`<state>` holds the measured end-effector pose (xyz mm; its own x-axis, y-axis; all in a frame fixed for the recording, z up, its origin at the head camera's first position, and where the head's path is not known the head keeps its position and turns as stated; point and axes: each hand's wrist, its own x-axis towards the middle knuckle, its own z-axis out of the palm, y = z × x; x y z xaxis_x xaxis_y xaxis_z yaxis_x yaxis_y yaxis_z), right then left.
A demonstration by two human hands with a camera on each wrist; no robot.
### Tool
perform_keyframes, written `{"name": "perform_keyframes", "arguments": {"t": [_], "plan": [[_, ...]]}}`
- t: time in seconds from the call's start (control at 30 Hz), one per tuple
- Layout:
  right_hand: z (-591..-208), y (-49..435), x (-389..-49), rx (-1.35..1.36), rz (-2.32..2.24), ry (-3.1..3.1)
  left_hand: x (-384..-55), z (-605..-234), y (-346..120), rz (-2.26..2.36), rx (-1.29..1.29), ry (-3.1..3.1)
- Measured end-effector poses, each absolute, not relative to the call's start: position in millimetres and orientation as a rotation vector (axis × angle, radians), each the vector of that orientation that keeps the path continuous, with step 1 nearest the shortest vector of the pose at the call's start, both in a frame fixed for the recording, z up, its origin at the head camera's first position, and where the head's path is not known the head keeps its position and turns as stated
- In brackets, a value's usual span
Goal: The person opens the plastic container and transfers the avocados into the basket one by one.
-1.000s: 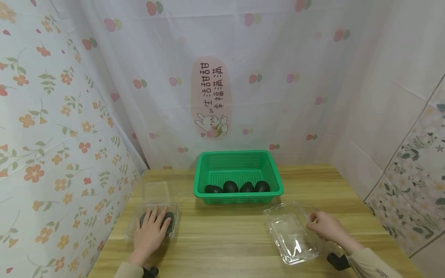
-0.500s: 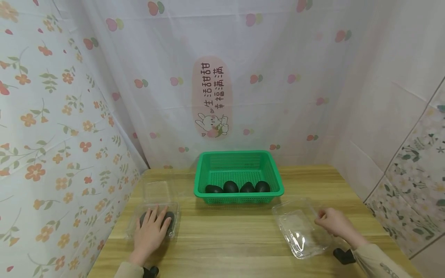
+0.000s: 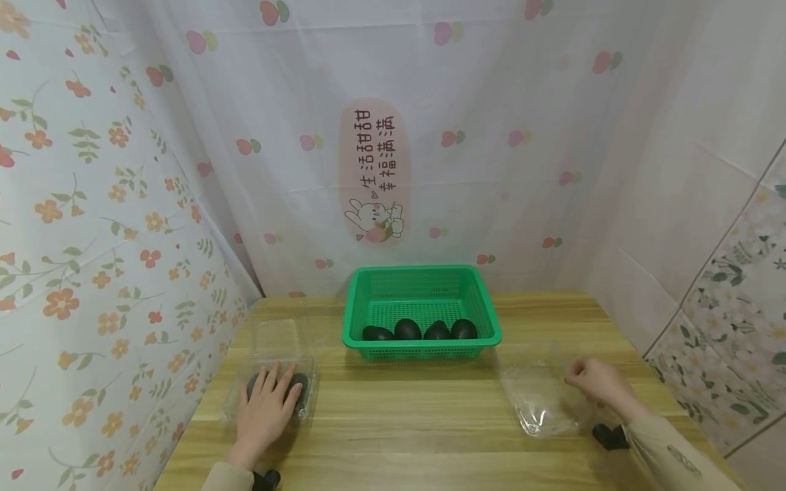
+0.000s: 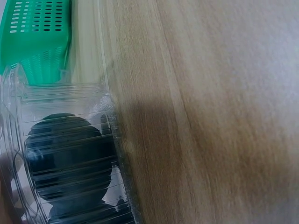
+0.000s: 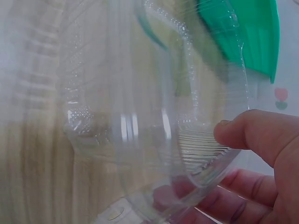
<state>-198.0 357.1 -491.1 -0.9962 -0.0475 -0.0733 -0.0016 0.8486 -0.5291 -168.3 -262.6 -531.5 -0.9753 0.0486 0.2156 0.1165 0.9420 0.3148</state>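
Head view: wooden table (image 3: 405, 423), printed curtains (image 3: 491, 88), left hand (image 3: 265, 409) outspread over fruit (image 3: 300, 379), right hand (image 3: 602, 387) with pinched clamshell (image 3: 539, 402)

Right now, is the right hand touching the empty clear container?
Touching: in the right wrist view, the right hand pinches the clear container between thumb and fingers.

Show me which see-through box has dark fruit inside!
The clear box where the left hand rests on the dark fruit. The other box, pinched by the right hand, shows no fruit inside.
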Motion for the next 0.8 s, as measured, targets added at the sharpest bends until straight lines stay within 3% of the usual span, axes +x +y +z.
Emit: {"name": "perform_keyframes", "arguments": {"t": [0.8], "plan": [[-489,380,-253,-0.015,-0.752,2.944,-170,-532,-262,-0.485,-0.105,-2.928]]}}
